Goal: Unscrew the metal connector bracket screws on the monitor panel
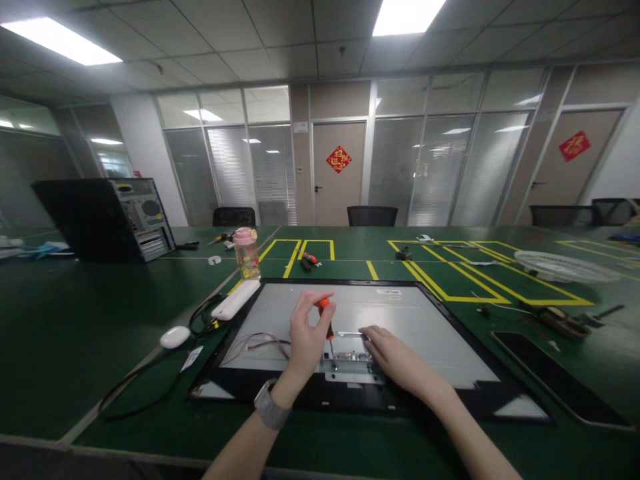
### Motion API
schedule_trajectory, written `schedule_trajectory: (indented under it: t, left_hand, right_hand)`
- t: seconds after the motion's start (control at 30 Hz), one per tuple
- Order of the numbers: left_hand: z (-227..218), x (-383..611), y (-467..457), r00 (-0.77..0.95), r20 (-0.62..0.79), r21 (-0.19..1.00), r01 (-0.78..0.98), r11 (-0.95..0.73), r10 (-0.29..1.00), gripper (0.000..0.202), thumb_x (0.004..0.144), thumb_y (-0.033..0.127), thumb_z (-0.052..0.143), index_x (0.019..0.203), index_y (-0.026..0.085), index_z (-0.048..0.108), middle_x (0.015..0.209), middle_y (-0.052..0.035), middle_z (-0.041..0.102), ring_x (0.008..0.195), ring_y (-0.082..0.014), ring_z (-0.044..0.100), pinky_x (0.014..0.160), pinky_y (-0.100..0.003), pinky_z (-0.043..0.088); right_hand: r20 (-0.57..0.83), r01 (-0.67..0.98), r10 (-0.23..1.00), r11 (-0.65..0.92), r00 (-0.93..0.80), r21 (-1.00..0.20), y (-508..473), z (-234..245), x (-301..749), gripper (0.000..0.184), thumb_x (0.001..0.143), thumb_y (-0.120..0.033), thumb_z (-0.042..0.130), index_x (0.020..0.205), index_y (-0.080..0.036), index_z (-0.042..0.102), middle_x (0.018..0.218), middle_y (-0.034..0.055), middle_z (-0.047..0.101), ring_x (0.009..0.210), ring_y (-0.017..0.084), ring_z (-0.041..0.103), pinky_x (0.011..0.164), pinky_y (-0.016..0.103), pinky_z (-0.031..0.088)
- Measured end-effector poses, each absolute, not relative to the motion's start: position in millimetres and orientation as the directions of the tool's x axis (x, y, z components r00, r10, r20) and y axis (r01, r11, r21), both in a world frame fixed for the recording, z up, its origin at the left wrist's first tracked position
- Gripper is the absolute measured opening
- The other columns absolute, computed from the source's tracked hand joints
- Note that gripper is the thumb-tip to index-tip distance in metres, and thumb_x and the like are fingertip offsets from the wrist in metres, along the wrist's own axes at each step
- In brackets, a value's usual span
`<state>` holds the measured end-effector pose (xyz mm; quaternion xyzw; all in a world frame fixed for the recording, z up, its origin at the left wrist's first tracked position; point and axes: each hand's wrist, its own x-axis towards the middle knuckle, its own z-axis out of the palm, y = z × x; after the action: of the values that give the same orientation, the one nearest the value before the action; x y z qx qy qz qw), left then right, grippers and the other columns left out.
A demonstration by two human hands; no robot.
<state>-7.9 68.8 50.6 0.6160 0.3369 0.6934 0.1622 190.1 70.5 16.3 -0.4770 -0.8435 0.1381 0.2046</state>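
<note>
A flat display panel (425,327) with a pale grey back and black frame lies in front of me. My left hand (306,333) is closed around a screwdriver (325,308) with an orange and black handle. The screwdriver's shaft points down at the left side of a small metal bracket (345,377) with a circuit board, near the panel's front edge. My right hand (393,353) grips the right side of that bracket, fingertips at its far edge and thumb hidden. Thin wires (265,341) lie on the panel, left of my left hand.
Left of the panel are a white power strip (236,300), black cables (135,398), a white mouse-shaped item (175,337) and a pink-lidded bottle (247,255). A computer case (100,217) stands farther left. A dark flat slab (557,377) lies right. Small tools (309,261) lie beyond.
</note>
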Motion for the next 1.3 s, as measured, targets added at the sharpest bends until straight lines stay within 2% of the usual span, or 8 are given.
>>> schedule_trajectory:
  t: [0.1,0.27,0.5,0.7,0.8,0.93,1.13,1.3]
  left_hand:
    - [50.7,-8.8,69.0,-0.194,0.769,0.64,0.215,-0.738,0.609,0.013,0.084,0.026,0.062,0.092,0.021,0.071,0.083,-0.0021,0.058,0.08,-0.0167,0.056,0.078,-0.028,0.045]
    - [51.3,-10.2,66.4,-0.132,0.741,0.672,0.163,-0.723,0.659,0.03,0.094,0.023,0.042,0.105,0.02,0.069,0.094,-0.0054,0.062,0.092,-0.0198,0.058,0.082,-0.03,0.045]
    - [49.5,-8.7,68.8,-0.133,0.768,0.64,0.212,-0.739,0.627,0.016,0.085,0.023,0.061,0.098,0.022,0.07,0.085,-0.0014,0.055,0.081,-0.0164,0.055,0.079,-0.028,0.044]
    - [50.8,-9.8,66.3,-0.08,0.743,0.668,0.154,-0.728,0.664,0.028,0.095,0.022,0.043,0.105,0.021,0.069,0.1,-0.0055,0.063,0.095,-0.0196,0.057,0.086,-0.03,0.043]
    - [50.4,-9.5,67.3,-0.09,0.75,0.66,0.166,-0.733,0.655,0.024,0.093,0.022,0.047,0.104,0.021,0.068,0.092,-0.0044,0.063,0.088,-0.0187,0.058,0.081,-0.03,0.044]
    - [48.7,-9.1,69.0,-0.112,0.792,0.609,0.215,-0.764,0.6,0.015,0.087,0.022,0.059,0.098,0.022,0.069,0.084,-0.0009,0.054,0.078,-0.016,0.055,0.077,-0.028,0.044]
    - [48.6,-10.3,67.3,-0.087,0.766,0.641,0.177,-0.746,0.637,0.026,0.094,0.02,0.044,0.104,0.022,0.068,0.102,-0.0054,0.061,0.099,-0.0202,0.056,0.087,-0.031,0.042]
    - [50.3,-8.7,67.3,-0.109,0.783,0.621,0.213,-0.755,0.613,0.017,0.09,0.023,0.054,0.1,0.022,0.068,0.085,-0.0018,0.058,0.083,-0.0175,0.056,0.079,-0.028,0.043]
  right_hand:
    - [0.218,0.748,0.86,0.509,-0.462,-0.425,71.9,12.9,191.3,0.035,0.097,-0.025,0.035,0.121,-0.013,0.058,0.117,0.0161,0.062,0.111,0.027,0.056,0.096,0.037,0.042]
    - [0.234,0.739,0.853,0.522,-0.467,-0.425,73.4,10.4,192.1,0.036,0.098,-0.026,0.036,0.124,-0.013,0.057,0.117,0.0157,0.062,0.11,0.026,0.057,0.096,0.036,0.042]
    - [0.212,0.751,0.863,0.504,-0.459,-0.426,71.1,14.5,190.3,0.033,0.097,-0.024,0.036,0.117,-0.014,0.06,0.119,0.0164,0.062,0.111,0.027,0.056,0.097,0.037,0.041]
    - [0.229,0.741,0.855,0.517,-0.465,-0.429,72.5,12.6,190.8,0.034,0.097,-0.025,0.035,0.12,-0.013,0.058,0.117,0.0163,0.062,0.11,0.026,0.057,0.096,0.038,0.042]
    - [0.222,0.745,0.858,0.512,-0.463,-0.428,72.8,12.1,191.1,0.035,0.097,-0.025,0.035,0.121,-0.013,0.058,0.118,0.0168,0.062,0.111,0.027,0.057,0.097,0.038,0.042]
    - [0.217,0.748,0.858,0.513,-0.466,-0.421,73.2,12.2,190.7,0.036,0.097,-0.025,0.035,0.123,-0.012,0.057,0.118,0.0171,0.062,0.112,0.026,0.056,0.098,0.037,0.041]
    - [0.22,0.748,0.86,0.509,-0.461,-0.426,72.9,12.3,190.8,0.037,0.097,-0.026,0.036,0.124,-0.012,0.057,0.118,0.0167,0.062,0.111,0.027,0.057,0.097,0.037,0.042]
    - [0.215,0.752,0.864,0.502,-0.455,-0.427,71.9,13.0,190.9,0.036,0.097,-0.026,0.035,0.123,-0.014,0.058,0.119,0.0161,0.062,0.112,0.026,0.056,0.097,0.037,0.041]
